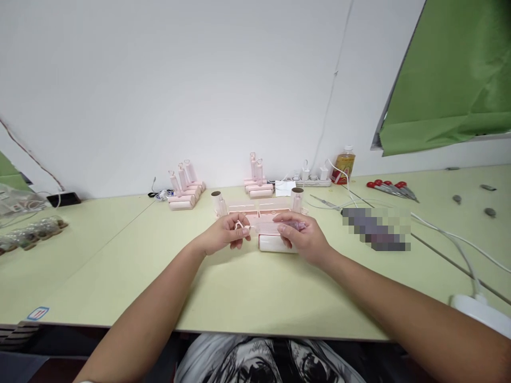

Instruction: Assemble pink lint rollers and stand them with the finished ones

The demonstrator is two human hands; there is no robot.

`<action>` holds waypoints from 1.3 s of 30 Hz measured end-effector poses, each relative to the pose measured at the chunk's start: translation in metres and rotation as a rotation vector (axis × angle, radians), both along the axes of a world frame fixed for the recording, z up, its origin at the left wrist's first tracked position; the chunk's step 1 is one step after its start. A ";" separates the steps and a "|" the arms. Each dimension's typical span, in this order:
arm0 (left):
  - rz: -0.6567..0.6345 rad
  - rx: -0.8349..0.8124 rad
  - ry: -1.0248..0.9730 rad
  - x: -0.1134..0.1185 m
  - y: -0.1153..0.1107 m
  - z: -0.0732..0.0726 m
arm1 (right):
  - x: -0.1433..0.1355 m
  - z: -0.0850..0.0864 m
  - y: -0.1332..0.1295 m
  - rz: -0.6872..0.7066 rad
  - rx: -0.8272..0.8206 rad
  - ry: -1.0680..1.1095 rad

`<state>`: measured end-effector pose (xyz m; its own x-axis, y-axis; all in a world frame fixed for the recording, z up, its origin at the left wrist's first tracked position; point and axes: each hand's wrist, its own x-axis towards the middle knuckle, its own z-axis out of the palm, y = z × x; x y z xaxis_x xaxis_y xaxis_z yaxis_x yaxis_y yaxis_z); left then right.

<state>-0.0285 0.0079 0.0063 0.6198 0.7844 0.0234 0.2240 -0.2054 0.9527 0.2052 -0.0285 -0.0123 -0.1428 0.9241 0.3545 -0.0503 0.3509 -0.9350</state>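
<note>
In the middle of the pale green table [223, 298], two bare hands are held up close to each other, with a gap between them. The fingers of the left hand [221, 234] pinch a small white loop [239, 225]. The fingers of the right hand [305, 242] are curled around a see-through, purplish piece [294, 225]. What these two little things are, I cannot tell.

Just behind the hands sit some pink trays [243, 211]. A fat white roll [273, 243] lies under the right hand, which hides one end of it. Two pale tubes with dark brown tops stand behind, one on the left [216, 202] and one on the right [296, 199].

Near the wall there are two bunches of pink rollers, a left bunch [182, 204] and a right bunch [261, 193]. To the right of them are a white power strip [319, 183] and a bottle [344, 166] with yellow in it. Farther right, some pointy tools with red ends [393, 189] lie side by side.
</note>
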 end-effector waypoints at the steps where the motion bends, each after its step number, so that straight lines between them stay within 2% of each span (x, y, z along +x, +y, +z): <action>1: -0.021 -0.020 -0.054 0.003 -0.002 0.000 | 0.000 0.000 0.000 -0.004 0.007 0.006; 5: -0.030 -0.070 -0.175 0.012 -0.007 -0.002 | 0.000 0.000 0.000 0.047 0.020 0.032; 9: -0.019 -0.085 -0.196 0.018 -0.010 -0.006 | 0.001 -0.003 0.002 0.123 0.020 0.084; 14: -0.102 -0.033 -0.120 0.020 -0.012 -0.009 | 0.003 -0.012 0.005 0.296 -0.072 0.160; 16: -0.095 0.014 -0.045 0.020 -0.013 -0.010 | 0.003 -0.014 0.005 0.337 -0.104 0.184; 20: -0.072 0.174 0.076 0.020 -0.014 -0.011 | 0.002 -0.014 0.005 0.325 -0.137 0.190; 25: -0.136 0.358 0.144 0.016 -0.015 -0.008 | -0.001 -0.011 0.001 0.321 -0.174 0.194; 33: -0.279 0.342 0.176 0.011 -0.020 0.000 | -0.010 -0.015 -0.007 0.397 -0.266 0.258; 39: -0.247 0.367 0.223 0.011 -0.021 0.000 | -0.012 -0.016 -0.011 0.428 -0.295 0.301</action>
